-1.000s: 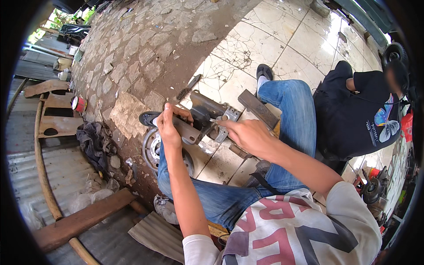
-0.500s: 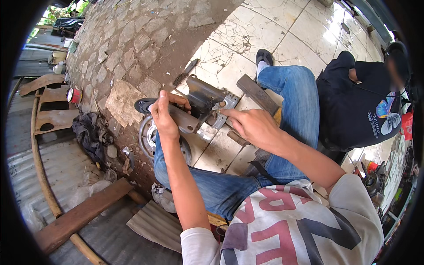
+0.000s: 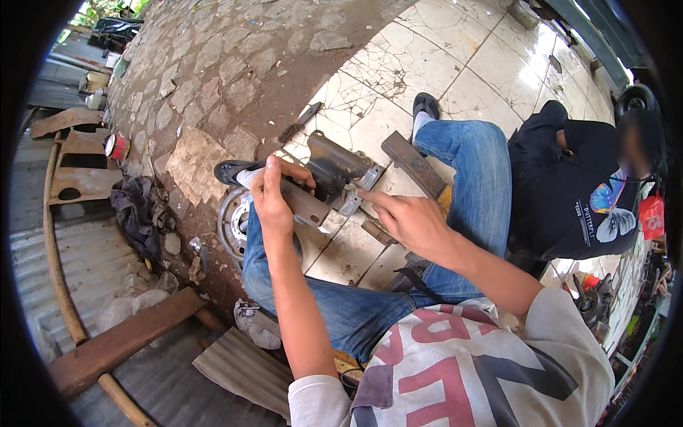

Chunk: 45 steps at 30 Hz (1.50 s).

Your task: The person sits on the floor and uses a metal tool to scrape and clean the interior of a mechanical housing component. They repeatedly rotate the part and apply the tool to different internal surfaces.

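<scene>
1. Cracked white floor tiles (image 3: 427, 43) meet a rough stone paving (image 3: 213, 78) at a diagonal edge; the person sits on the floor across that edge, knees raised.
2. Work item: a dark metal bracket assembly (image 3: 334, 167) with pale flat tabs (image 3: 370, 176), positioned between the knees, far of both hands.
3. Long axis: the grey flat bar (image 3: 302, 205) at the near-left end of the assembly runs from near-left to far-right, rising toward the tabs.
4. Left hand (image 3: 274, 199): clenched around the grey flat bar, thumb on top, holding it up off the floor.
5. Right hand (image 3: 405, 220): released, holding nothing; index finger extended toward the tabs, its tip just beside them. Contact cannot be confirmed.
6. Relative position: the left hand is on the assembly; the right hand lies to the right and slightly nearer, with the tabs to its far-left.
7. Surroundings: a dark wooden block (image 3: 413, 164) lies to the right of the assembly against the right knee; a metal wheel disc (image 3: 235, 220) sits below the left hand; a second person in a black shirt (image 3: 569, 185) crouches at far right.
</scene>
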Available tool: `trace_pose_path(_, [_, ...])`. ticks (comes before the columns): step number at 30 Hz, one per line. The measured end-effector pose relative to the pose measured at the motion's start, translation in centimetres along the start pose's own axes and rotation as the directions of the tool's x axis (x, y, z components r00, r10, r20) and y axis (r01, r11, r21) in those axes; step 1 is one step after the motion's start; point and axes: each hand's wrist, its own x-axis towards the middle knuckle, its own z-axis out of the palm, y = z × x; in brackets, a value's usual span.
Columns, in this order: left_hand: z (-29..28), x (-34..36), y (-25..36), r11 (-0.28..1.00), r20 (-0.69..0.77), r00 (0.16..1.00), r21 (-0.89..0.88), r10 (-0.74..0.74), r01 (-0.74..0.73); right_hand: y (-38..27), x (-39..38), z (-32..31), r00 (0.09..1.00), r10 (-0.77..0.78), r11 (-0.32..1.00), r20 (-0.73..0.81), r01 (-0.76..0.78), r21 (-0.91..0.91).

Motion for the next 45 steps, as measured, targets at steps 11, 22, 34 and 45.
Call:
trace_pose_path(11, [-0.3, 0.5, 0.1, 0.999, -0.073, 0.997, 0.049, -0.001, 0.005, -1.7, 3.8, -0.4, 0.999, 0.001, 1.0, 0.054, 0.0, -0.023])
trace_pose_path(22, [-0.5, 1.2, -0.7, 0.99, -0.035, 0.997, 0.128, 0.07, -0.065, -1.3, 5.5, 1.5, 0.999, -0.041, 0.982, 0.015, 0.044, -0.185])
trace_pose_path(34, [0.7, 1.1, -0.5, 0.991, -0.035, 0.998, 0.122, 0.059, -0.054, -1.3, 5.8, 1.0, 0.997, -0.044, 0.999, -0.067, 0.043, -0.018])
trace_pose_path(45, [-1.1, 1.2, 0.3, 0.998, -0.075, 0.997, 0.068, -0.008, 0.013, 0.1, 0.4, 2.0, 0.999, -0.007, 0.999, -0.032, 0.008, 0.04])
